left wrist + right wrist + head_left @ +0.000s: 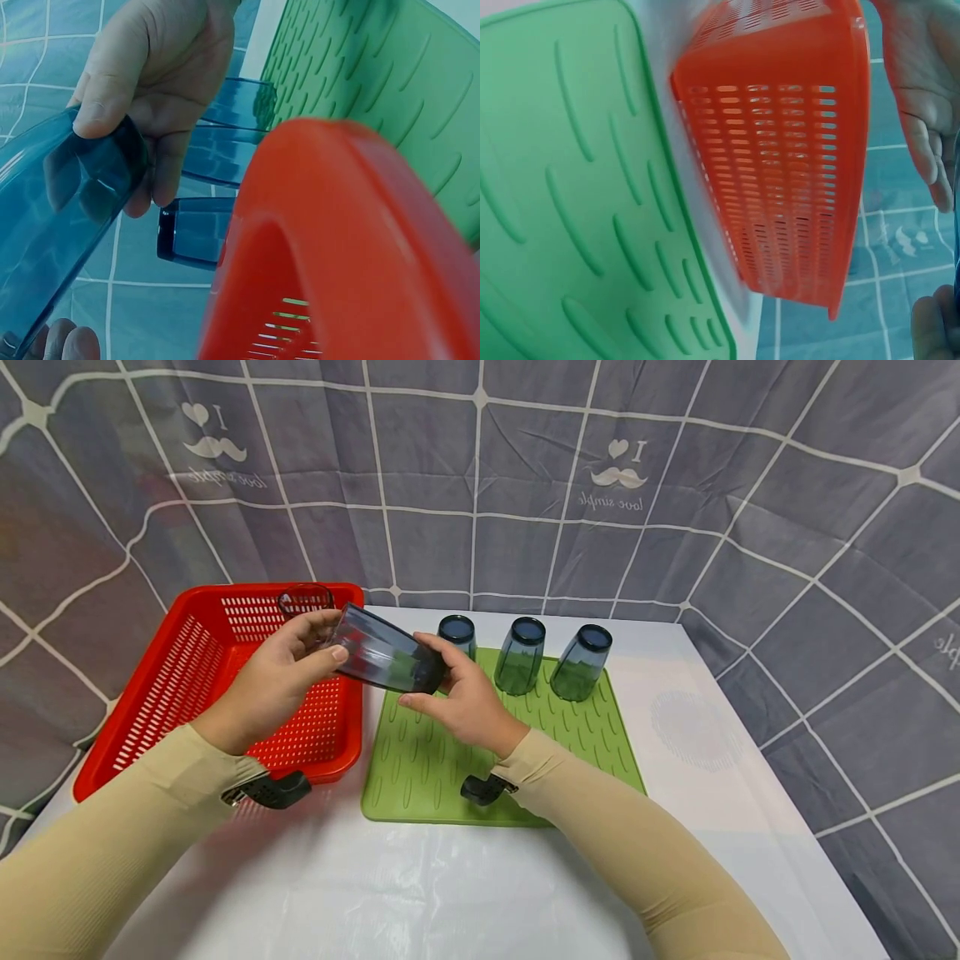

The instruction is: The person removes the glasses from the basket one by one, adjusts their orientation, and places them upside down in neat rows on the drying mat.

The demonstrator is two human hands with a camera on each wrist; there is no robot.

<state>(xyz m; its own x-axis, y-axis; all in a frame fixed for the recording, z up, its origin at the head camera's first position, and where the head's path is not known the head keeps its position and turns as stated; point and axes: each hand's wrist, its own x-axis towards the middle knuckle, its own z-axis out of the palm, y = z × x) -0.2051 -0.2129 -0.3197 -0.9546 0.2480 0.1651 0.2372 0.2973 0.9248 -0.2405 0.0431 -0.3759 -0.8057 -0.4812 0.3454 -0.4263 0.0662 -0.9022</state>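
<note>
A dark blue-grey drinking glass (384, 653) is held tilted in the air by both hands, between the red basket and the green mat. My left hand (273, 672) grips its left end, thumb along the near side. My right hand (474, 703) holds the darker right end between thumb and fingers, which the left wrist view shows closely at the glass (64, 187). Beyond the right hand, three similar glasses (457, 631), (520, 658), (582, 664) stand in a row at the mat's back; the hand partly hides the leftmost.
A red slotted plastic basket (348, 727) stands on the left, with another glass (306, 599) at its back corner. The ridged green mat (420, 777) lies on a white-covered table (450, 893). A grey gridded curtain (525, 460) encloses the back and sides.
</note>
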